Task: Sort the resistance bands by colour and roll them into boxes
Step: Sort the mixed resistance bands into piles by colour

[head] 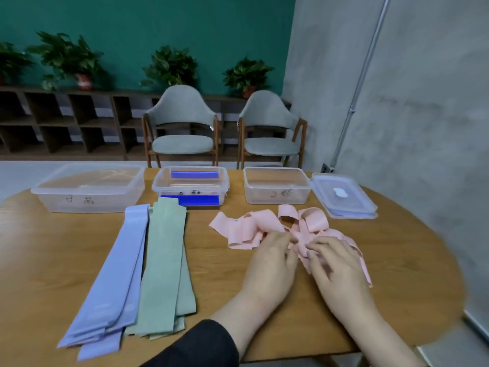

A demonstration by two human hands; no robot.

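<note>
A tangled heap of pink bands (267, 226) lies on the wooden table (217, 276), right of centre. My left hand (272, 260) and my right hand (336, 263) sit side by side at the heap's near edge, fingers curled and pinching pink bands. Flat lilac bands (119, 274) and green bands (166, 263) lie in two stacks to the left. Three clear boxes stand along the far edge: a large left box (87, 189), a middle box (190, 185) with a blue band inside, and a right box (276, 185).
A clear lid (344, 194) lies right of the right box. Two grey chairs (182, 128) stand behind the table, with a shelf and potted plants along the green wall. A grey concrete wall runs close on the right.
</note>
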